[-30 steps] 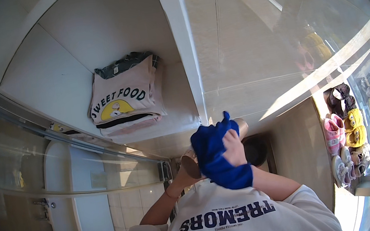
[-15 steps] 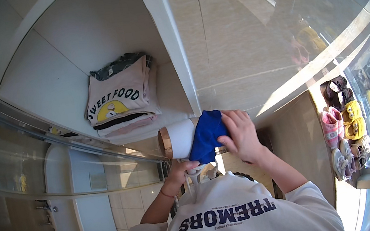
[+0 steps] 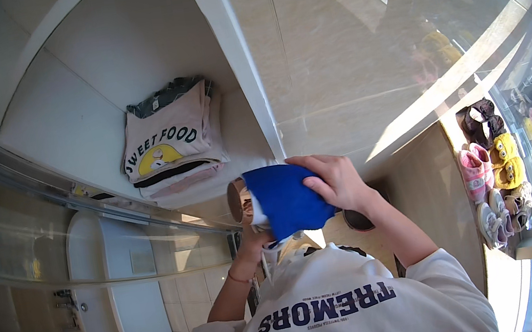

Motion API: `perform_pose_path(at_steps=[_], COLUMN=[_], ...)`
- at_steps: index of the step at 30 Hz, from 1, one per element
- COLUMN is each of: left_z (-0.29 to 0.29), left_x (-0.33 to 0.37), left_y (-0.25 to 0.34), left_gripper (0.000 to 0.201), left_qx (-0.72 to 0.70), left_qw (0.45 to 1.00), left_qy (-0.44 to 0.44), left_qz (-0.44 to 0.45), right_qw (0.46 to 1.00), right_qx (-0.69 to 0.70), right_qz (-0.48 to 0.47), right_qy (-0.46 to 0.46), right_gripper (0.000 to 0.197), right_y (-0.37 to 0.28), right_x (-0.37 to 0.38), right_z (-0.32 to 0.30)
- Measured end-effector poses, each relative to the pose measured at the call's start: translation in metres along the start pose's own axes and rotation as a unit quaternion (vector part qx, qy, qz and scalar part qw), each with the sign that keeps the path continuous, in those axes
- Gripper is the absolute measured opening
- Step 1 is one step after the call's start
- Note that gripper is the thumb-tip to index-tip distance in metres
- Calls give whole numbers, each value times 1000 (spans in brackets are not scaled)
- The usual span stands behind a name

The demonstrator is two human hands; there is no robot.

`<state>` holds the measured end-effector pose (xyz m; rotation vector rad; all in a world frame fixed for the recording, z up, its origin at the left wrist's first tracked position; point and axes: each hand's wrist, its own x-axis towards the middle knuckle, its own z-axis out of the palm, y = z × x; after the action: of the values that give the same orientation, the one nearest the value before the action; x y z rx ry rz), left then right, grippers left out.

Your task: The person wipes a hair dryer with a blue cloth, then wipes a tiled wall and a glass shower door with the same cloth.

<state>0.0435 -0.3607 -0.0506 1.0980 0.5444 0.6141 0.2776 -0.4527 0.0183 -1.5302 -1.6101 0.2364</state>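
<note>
In front of my chest I hold a white hair dryer [image 3: 259, 213] with a shiny copper-coloured end facing left. Most of its barrel is hidden under a blue cloth [image 3: 289, 199]. My left hand [image 3: 253, 241] is closed on the dryer low down, below its copper end; its fingers are partly hidden. At the right end of the barrel, my right hand [image 3: 339, 183] grips the cloth and presses it against the dryer, the thumb lying on the cloth's near face.
Ahead to the left, a stack of folded shirts [image 3: 169, 136] lies in a white open cabinet [image 3: 240, 51]. Several pairs of shoes and slippers [image 3: 506, 161] line a ledge at right. A white bathtub [image 3: 94, 293] shows at left behind glass. A dark round object [image 3: 358, 221] is below my right wrist.
The blue cloth has spread leftward along the barrel, covering most of the white part. My right hand has shifted slightly left; the left hand has moved up a little.
</note>
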Motion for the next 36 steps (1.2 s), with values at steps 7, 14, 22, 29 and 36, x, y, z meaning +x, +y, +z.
perform_pose_path(at_steps=[7, 14, 22, 29, 36], left_z=[0, 17, 7, -8, 18], left_x=[1, -1, -4, -4, 3], left_y=[9, 7, 15, 20, 11], left_gripper=[58, 60, 63, 60, 57], left_qx=[-33, 95, 52, -75, -95], left_qw=[993, 987, 972, 978, 970], left_qy=[-81, -106, -169, -126, -97], left_qz=[-83, -70, -154, -151, -201], right_qw=[978, 995, 816, 918, 952], right_qx=[-186, 1, 474, 271, -301], right_qz=[-28, -21, 157, 206, 7], right_qy=[91, -97, -291, -203, 49], right_gripper=[66, 63, 80, 75, 82], right_y=[-31, -72, 3, -2, -50], right_x=[-25, 13, -18, -50, -44], right_z=[21, -11, -30, -36, 8])
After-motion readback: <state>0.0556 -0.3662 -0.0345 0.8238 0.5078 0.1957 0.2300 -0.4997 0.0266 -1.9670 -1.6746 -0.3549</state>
